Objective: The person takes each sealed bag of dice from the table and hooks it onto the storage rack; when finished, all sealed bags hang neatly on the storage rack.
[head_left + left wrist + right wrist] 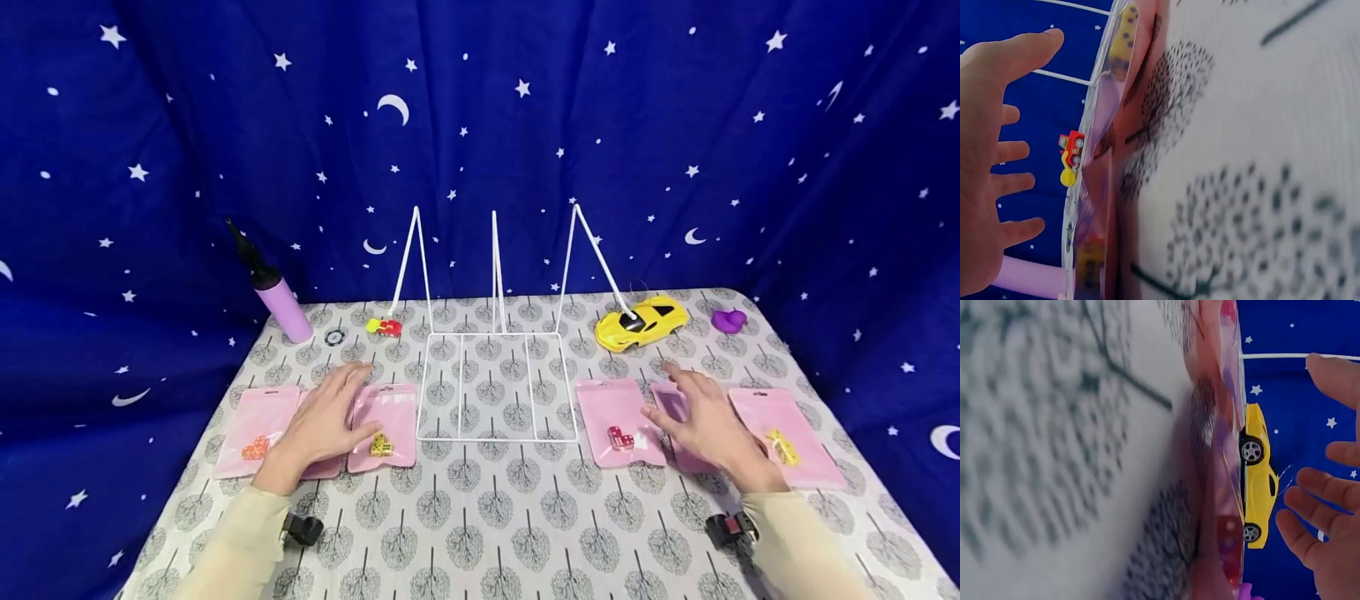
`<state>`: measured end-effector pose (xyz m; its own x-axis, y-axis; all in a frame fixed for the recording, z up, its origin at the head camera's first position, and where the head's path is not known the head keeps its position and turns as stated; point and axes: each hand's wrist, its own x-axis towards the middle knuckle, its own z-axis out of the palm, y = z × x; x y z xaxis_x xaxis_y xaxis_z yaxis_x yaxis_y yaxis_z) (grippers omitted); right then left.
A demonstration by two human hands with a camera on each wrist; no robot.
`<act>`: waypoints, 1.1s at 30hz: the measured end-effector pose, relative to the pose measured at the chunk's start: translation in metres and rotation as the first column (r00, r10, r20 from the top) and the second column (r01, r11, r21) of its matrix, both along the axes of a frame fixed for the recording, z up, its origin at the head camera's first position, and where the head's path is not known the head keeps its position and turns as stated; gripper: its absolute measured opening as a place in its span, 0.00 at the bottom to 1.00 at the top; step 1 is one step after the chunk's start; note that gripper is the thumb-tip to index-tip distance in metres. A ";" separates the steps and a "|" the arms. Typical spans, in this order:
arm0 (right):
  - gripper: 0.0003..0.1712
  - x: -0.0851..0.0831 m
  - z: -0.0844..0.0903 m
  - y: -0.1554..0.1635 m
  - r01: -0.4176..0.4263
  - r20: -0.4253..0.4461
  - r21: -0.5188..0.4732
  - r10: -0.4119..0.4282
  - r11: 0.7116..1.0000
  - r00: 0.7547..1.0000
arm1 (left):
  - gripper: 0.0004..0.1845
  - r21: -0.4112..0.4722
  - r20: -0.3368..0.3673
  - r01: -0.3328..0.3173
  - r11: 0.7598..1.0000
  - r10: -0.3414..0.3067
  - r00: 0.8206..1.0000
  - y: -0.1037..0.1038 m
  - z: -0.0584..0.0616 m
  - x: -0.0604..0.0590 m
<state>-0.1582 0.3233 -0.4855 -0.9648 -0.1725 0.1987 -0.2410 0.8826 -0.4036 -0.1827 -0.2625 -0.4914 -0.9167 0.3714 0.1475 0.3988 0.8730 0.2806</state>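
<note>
You are hovering your left hand, fingers spread and released, over the middle pink pouch on the desk; your right hand, likewise released, over another pink pouch.

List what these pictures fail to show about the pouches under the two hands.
- Left middle pouch: head view, left hand hides its contents.
- Right middle pouch: head view, right hand hides its contents.
- Both wrist views: pouches edge-on and blurred.
- Whether either palm touches its pouch: cannot tell.
</note>
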 end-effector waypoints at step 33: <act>0.57 0.013 -0.007 -0.032 0.110 0.237 -0.014 -0.103 0.994 0.966 | 0.51 0.007 0.062 0.170 0.985 -0.170 0.984 0.049 -0.014 -0.017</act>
